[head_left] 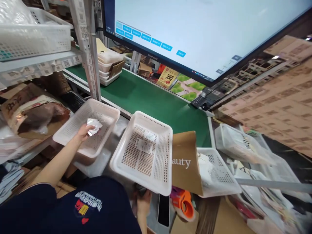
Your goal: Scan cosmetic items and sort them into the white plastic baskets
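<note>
My left hand [84, 130] is closed on a small white and silver packet [94, 126], held over the left white plastic basket [58, 134]. Just right of it stands a second white basket [117, 164]; a printed label [144, 146] lies on its perforated bottom. Low in the view, at the near edge of that second basket, my right hand [144, 199] is closed around a dark rounded object [140, 188]. The basket rim and shadow hide part of this object, and its kind cannot be made out.
A monitor [156, 58] hangs over a green belt [146, 94]. Right of the baskets are a brown cardboard piece [184, 162], another white basket [234, 191], a phone [163, 210] and an orange tape dispenser [185, 203]. A metal post [89, 48] rises at left.
</note>
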A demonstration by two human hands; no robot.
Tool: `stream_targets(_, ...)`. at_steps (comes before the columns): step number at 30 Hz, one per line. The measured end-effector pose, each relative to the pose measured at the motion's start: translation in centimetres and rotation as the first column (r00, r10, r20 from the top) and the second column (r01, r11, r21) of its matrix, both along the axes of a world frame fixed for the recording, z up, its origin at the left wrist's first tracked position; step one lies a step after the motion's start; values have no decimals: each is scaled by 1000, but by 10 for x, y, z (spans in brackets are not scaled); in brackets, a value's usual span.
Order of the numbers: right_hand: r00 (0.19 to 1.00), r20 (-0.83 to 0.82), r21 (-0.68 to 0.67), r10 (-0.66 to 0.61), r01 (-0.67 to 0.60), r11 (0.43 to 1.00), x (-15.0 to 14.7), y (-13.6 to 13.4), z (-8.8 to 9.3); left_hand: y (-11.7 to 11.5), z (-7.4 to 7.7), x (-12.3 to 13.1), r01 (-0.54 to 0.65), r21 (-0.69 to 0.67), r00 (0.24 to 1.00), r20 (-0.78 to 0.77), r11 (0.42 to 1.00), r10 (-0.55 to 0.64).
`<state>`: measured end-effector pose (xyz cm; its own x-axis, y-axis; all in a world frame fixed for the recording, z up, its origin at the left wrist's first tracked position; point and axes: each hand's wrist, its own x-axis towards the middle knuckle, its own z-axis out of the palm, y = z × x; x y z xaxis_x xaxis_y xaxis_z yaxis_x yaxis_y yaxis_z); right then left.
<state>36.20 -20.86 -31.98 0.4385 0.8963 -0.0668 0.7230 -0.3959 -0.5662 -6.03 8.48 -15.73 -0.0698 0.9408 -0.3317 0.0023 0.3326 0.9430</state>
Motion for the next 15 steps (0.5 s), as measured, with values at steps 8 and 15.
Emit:
stream_targets(8, 858, -262, 206, -442, 497, 843, 36, -26, 90, -38, 74, 113, 142, -65, 868, 487, 988, -93)
stream_targets(15, 940, -340, 569, 19, 190, 800, -36, 86, 254, -87, 101, 223, 533, -41, 704, 576, 845, -416)
